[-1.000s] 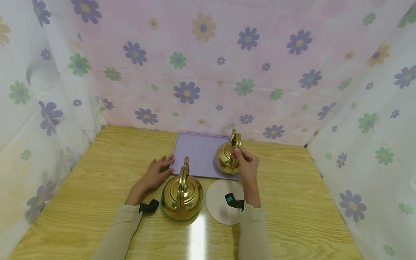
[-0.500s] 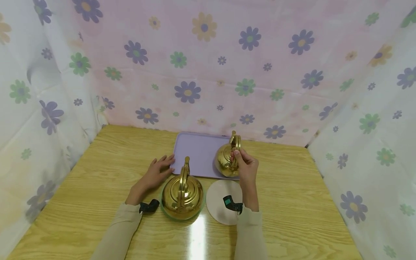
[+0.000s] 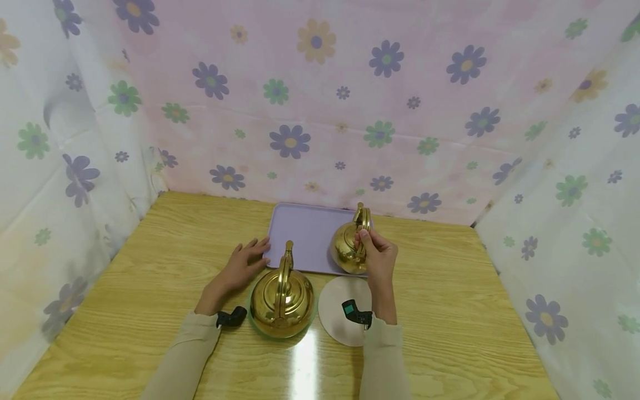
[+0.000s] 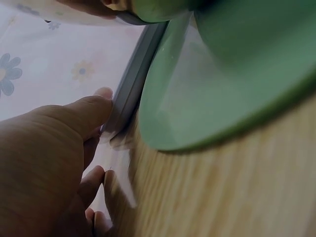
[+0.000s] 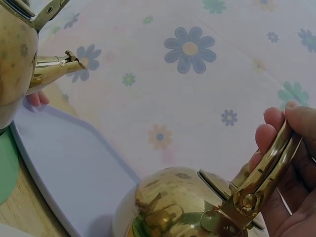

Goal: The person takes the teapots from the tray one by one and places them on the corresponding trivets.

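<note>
My right hand [image 3: 381,254] grips the handle [image 5: 266,170] of a small gold kettle [image 3: 345,249], which sits at the right end of a lilac tray [image 3: 300,230]. The right wrist view shows thumb and fingers round that handle. With fingers spread, my left hand [image 3: 242,266] touches the tray's left edge; its thumb is at the rim in the left wrist view. A larger gold kettle [image 3: 272,305] stands on a green round plate [image 4: 197,108] in front of the tray, its spout toward the back. Neither hand touches this larger kettle.
A pale round plate [image 3: 337,311] lies right of the larger kettle, partly under my right wrist in the head view. The wooden table [image 3: 450,311] is enclosed by flowered curtains [image 3: 320,111] at the back and both sides.
The small kettle and my right hand have come slightly down toward the front of the tray. My left hand and the larger kettle have stayed in place.
</note>
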Demonstrator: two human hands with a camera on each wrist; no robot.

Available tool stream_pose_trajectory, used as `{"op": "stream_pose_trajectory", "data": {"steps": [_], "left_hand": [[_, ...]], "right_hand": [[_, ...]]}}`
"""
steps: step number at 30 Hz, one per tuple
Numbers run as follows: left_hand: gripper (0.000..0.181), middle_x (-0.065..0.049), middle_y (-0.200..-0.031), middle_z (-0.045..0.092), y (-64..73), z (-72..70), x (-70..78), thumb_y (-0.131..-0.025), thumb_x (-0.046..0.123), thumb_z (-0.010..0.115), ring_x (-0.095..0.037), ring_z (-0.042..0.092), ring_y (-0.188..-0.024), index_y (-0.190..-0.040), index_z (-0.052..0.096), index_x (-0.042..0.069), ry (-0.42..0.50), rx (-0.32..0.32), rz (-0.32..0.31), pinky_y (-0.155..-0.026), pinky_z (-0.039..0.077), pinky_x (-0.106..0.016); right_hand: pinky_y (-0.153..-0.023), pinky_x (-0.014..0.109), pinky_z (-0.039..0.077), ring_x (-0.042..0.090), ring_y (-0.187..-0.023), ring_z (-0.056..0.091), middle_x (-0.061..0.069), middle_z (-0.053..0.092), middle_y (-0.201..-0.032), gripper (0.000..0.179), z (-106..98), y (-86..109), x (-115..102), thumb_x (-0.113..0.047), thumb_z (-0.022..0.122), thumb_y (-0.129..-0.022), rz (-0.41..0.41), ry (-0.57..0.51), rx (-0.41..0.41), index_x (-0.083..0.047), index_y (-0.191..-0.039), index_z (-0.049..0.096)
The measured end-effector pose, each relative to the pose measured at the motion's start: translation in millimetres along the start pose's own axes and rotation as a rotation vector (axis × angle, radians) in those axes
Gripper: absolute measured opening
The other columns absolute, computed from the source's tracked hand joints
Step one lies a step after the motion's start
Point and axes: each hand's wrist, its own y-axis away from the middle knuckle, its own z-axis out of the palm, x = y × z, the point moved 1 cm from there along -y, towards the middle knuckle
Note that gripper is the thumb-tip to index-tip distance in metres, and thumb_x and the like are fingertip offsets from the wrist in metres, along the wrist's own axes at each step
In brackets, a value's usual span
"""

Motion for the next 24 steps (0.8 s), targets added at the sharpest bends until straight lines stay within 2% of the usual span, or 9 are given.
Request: {"op": "stream_pose_trajectory", "data": {"steps": [14, 24], "left_hand": [[0.050, -0.012, -0.161, 0.038, -0.7, 1.4, 1.3, -0.103, 0.019, 0.061, -0.042, 0.022, -0.153, -0.146, 0.050, -0.003, 0.008, -0.010, -0.008, -0.124, -0.005, -0.062], [0.050, -0.014, -0.159, 0.040, 0.5, 0.7, 1.0, -0.102, 0.018, 0.063, -0.045, 0.025, -0.151, -0.145, 0.051, -0.004, -0.014, 0.004, 0.001, -0.123, -0.002, -0.064]], "right_hand": [[-0.067, 0.020, 0.059, 0.009, -0.068, 0.067, 0.000, 0.073, -0.076, 0.031, 4.4, 3.4, -6.8, -0.003, 0.063, -0.100, -0.042, 0.004, -0.036, 0.027, -0.110, 0.064], [-0.067, 0.022, 0.060, 0.011, -0.066, 0.068, 0.001, 0.074, -0.074, 0.029, 4.5, 9.5, -10.0, -0.001, 0.063, -0.099, -0.053, -0.016, 0.005, 0.027, -0.107, 0.064]]}}
